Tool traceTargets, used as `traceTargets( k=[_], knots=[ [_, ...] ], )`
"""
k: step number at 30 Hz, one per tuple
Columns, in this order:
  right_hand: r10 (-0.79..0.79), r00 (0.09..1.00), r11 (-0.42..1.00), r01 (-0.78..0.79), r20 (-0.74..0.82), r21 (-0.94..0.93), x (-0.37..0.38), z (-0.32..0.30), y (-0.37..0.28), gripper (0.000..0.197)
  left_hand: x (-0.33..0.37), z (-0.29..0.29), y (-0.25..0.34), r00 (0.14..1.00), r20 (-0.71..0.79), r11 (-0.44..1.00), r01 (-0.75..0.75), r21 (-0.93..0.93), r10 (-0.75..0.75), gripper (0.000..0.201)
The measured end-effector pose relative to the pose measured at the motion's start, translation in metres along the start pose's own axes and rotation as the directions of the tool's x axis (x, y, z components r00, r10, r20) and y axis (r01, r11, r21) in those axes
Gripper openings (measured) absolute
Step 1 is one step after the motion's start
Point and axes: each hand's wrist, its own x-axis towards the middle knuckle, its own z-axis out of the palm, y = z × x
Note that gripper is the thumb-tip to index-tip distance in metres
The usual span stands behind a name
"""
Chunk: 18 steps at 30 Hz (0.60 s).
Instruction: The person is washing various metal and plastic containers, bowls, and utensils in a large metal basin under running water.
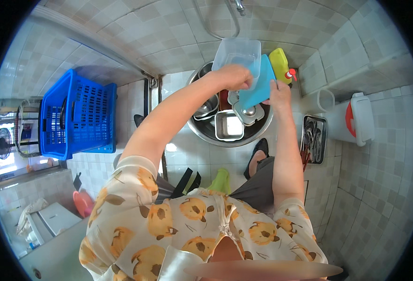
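Leftward, a blue slatted crate (56,126) sits well apart from everything else. Next comes the left of the two hands (237,77), its fingers curled closed on the near edge of a clear plastic container (237,50) above the far side of a round metal basin (230,144) (some of the fingertips are hidden). Inside the basin, a rectangular steel pan (229,126) lies among other metal dishes. Just beside the container, partly above the basin, hangs a flat light-blue piece (259,86), its right edge pinched between the thumb and fingers of the right hand (278,93). Just beyond stands a yellow bottle with a red top (278,61); further right, a tray (325,143) carries utensils, near a white bin (364,119).
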Motion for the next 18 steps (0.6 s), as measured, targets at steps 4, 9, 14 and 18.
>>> traceTargets(
  k=[4,9,14,18],
  knots=[
    [0.128,0.991,0.99,-0.129,0.032,0.057,-0.002,0.007,-0.015,0.04,0.019,0.006,0.006,0.997,-0.063,0.978,0.059,0.199,-0.047,0.012],
    [0.134,0.991,0.99,-0.133,-0.011,0.043,0.005,0.01,-0.014,0.044,0.025,0.016,0.01,0.973,-0.226,0.986,0.074,0.153,-0.038,0.009],
    [0.162,0.987,0.97,-0.163,0.021,0.179,0.004,0.013,-0.021,0.049,0.028,0.005,0.009,0.979,-0.18,0.989,0.114,0.097,-0.095,0.008],
    [0.23,0.968,0.936,-0.248,0.099,0.249,0.001,0.018,-0.026,0.05,0.025,-0.003,0.012,0.993,-0.07,0.973,0.108,0.205,-0.096,0.01]
  ],
)
